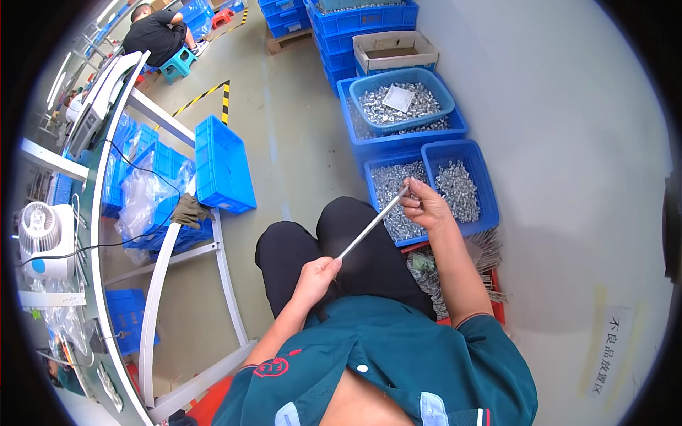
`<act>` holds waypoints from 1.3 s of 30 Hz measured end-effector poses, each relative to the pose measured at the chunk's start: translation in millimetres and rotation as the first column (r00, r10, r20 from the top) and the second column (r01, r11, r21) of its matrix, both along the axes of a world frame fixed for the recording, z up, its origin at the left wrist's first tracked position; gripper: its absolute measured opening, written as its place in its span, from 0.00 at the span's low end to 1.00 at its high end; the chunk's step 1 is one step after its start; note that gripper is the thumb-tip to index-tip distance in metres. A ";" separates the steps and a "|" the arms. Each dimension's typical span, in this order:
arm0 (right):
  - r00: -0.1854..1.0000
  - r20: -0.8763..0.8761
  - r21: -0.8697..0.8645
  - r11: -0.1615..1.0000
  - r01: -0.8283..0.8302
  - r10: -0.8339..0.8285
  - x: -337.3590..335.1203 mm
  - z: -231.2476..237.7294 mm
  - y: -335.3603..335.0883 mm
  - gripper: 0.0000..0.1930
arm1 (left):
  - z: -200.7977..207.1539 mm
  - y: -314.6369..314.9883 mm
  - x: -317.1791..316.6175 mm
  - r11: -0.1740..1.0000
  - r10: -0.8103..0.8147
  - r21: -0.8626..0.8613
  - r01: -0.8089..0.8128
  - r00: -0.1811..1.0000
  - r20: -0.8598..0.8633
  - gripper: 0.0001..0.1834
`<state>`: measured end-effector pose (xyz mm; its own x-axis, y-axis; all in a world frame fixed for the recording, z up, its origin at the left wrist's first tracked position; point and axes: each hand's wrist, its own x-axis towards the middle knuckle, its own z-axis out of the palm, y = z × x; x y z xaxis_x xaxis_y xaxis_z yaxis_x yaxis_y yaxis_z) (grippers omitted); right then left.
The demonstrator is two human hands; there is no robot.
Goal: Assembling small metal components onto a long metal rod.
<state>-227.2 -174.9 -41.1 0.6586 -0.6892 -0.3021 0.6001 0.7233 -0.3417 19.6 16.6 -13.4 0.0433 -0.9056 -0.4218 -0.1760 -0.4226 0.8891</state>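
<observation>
A thin grey metal rod [371, 224] slants across my lap above my black trousers. My left hand [317, 275] pinches its lower end near my left knee. My right hand [424, 204] grips its upper end over a blue bin [486, 186] full of small shiny metal parts. A second blue bin [374, 190] of the same parts sits right beside it, under the rod's tip.
More blue bins of metal parts [401, 99] and stacked blue crates [362, 21] stand ahead. A red tray of grey rods [495, 287] lies by my right side. A workbench [106, 234] with a white fan [41, 238] curves on the left; a blue crate [224, 165] rests on its frame. A person in black sits far off on a teal stool [176, 65].
</observation>
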 end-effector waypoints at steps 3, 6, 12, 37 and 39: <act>0.993 -0.103 -0.085 0.995 0.047 -0.056 4.6 10.4 0.9 0.04 | -1.7 0.7 1.3 1.000 0.007 -0.009 -0.007 1.000 0.015 0.19; 0.935 -0.347 -0.277 0.960 -0.029 -0.072 -0.2 27.2 -1.2 0.04 | -1.0 1.1 2.3 1.000 0.009 -0.025 -0.008 0.998 0.060 0.20; 0.916 -0.399 -0.292 0.953 -0.087 -0.039 -0.1 44.4 -3.6 0.03 | 1.4 -1.6 1.8 0.999 0.005 -0.050 -0.003 0.999 0.041 0.19; 0.969 -0.196 -0.359 0.931 0.069 -0.147 11.7 62.0 6.2 0.09 | 2.6 -3.0 -3.7 0.998 0.057 0.002 -0.058 0.975 -0.216 0.20; 0.957 -0.225 -0.368 0.926 0.090 -0.182 16.2 62.4 7.7 0.08 | -0.9 0.1 -8.2 0.994 0.063 -0.074 -0.076 0.983 -0.173 0.20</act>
